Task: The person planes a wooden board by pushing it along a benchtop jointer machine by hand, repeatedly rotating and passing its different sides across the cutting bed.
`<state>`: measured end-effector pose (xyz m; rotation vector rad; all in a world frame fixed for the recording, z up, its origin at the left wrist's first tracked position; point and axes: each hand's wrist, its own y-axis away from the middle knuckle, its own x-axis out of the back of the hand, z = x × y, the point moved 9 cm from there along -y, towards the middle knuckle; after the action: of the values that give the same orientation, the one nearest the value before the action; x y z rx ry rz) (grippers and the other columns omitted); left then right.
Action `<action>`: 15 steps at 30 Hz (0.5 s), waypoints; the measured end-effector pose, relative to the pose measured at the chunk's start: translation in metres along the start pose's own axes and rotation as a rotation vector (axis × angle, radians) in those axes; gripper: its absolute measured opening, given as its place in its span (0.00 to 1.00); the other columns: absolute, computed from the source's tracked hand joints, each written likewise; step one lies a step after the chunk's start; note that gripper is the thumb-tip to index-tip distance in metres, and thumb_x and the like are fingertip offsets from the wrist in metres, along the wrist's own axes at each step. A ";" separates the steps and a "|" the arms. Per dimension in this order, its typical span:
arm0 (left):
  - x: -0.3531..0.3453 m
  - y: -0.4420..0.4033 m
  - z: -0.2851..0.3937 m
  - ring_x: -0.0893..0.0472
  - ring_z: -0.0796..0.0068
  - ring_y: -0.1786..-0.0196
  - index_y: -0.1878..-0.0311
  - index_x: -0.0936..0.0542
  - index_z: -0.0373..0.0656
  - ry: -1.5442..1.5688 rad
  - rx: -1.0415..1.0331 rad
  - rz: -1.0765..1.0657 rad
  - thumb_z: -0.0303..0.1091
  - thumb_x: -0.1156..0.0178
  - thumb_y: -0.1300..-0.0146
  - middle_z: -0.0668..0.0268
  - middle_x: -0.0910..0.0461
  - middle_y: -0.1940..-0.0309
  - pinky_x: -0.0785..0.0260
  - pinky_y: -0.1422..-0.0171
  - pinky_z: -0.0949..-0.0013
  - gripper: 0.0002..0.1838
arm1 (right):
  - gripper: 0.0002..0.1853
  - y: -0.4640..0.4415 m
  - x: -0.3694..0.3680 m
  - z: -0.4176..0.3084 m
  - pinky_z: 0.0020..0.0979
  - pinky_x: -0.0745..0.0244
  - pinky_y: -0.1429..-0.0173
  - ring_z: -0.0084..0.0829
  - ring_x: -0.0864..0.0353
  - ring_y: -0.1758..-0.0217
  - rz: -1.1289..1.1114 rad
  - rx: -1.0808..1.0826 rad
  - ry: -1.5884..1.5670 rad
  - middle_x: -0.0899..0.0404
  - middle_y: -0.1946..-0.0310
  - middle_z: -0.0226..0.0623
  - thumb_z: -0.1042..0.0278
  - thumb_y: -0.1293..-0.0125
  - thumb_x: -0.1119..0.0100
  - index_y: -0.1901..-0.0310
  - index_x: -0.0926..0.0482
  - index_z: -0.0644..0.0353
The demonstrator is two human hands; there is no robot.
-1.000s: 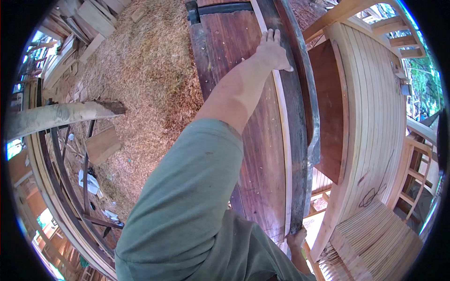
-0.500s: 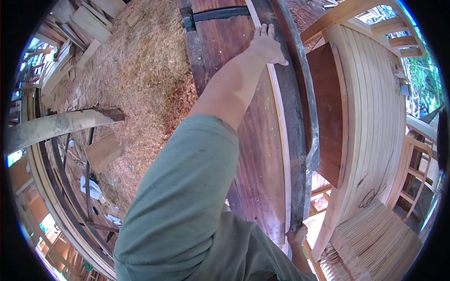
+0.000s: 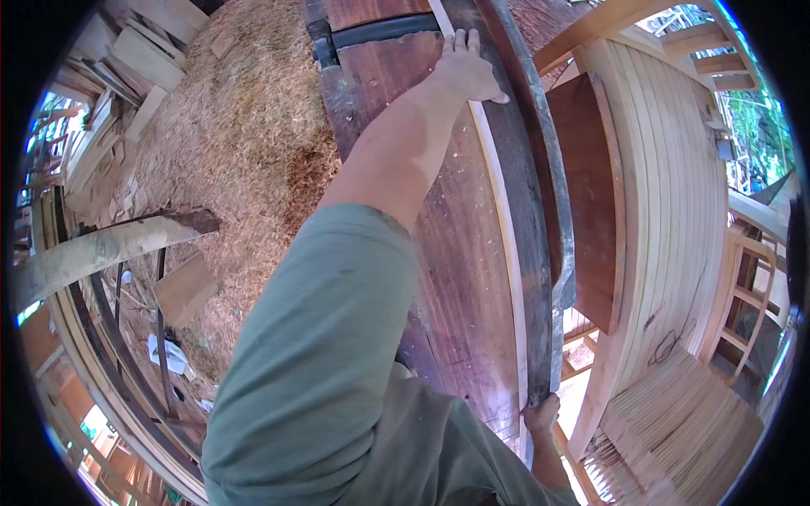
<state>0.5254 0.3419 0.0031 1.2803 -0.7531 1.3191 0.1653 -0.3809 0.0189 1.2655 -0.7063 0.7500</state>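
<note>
A long, thin, pale wooden strip (image 3: pixel 499 201) runs along a reddish-brown wooden machine bed (image 3: pixel 460 278), beside a dark rail (image 3: pixel 527 228). My left hand (image 3: pixel 468 69) lies flat over the strip near the far end, fingers stretched forward and thumb out to the right. Just left of it, a black roller-like bar (image 3: pixel 384 31) crosses the bed. Close to my body, my right hand (image 3: pixel 542 413) is closed at the near part of the strip, by the end of the dark rail. Its fingertips are partly hidden.
Wood shavings (image 3: pixel 261 126) cover the ground on the left, with stacked boards (image 3: pixel 148 59) behind. A pale curved timber (image 3: pixel 110 249) juts in from the left. To the right stand a slatted wooden panel (image 3: pixel 671 194) and a pile of thin strips (image 3: pixel 683 422).
Both hands have moved slightly forward along the bed, away from my body. The view has shifted a little. My left hand stays flat and my right hand stays closed.
</note>
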 end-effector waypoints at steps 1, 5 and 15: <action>0.000 -0.002 0.000 0.62 0.35 0.14 0.30 0.21 0.42 0.001 -0.005 -0.001 0.74 0.42 0.37 0.41 0.61 0.15 0.67 0.13 0.40 0.46 | 0.49 -0.001 0.000 -0.001 0.56 0.30 0.31 0.59 0.27 0.36 -0.011 -0.035 0.063 0.25 0.43 0.57 0.68 0.66 0.14 0.40 0.31 0.71; 0.000 -0.011 -0.006 0.62 0.34 0.14 0.30 0.21 0.42 -0.010 0.000 -0.014 0.75 0.43 0.36 0.41 0.61 0.15 0.68 0.13 0.39 0.47 | 0.49 -0.003 0.005 -0.010 0.56 0.30 0.31 0.58 0.27 0.36 -0.040 -0.069 0.058 0.25 0.43 0.56 0.67 0.67 0.14 0.40 0.31 0.70; 0.009 -0.023 -0.020 0.62 0.40 0.13 0.23 0.28 0.53 -0.026 0.045 -0.046 0.72 0.37 0.39 0.45 0.61 0.14 0.69 0.12 0.42 0.47 | 0.48 -0.010 0.013 -0.026 0.55 0.30 0.32 0.58 0.27 0.36 -0.025 -0.099 0.049 0.25 0.43 0.54 0.68 0.67 0.14 0.41 0.31 0.69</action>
<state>0.5434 0.3681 0.0020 1.3450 -0.7114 1.2915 0.1827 -0.3550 0.0194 1.1603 -0.6789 0.7143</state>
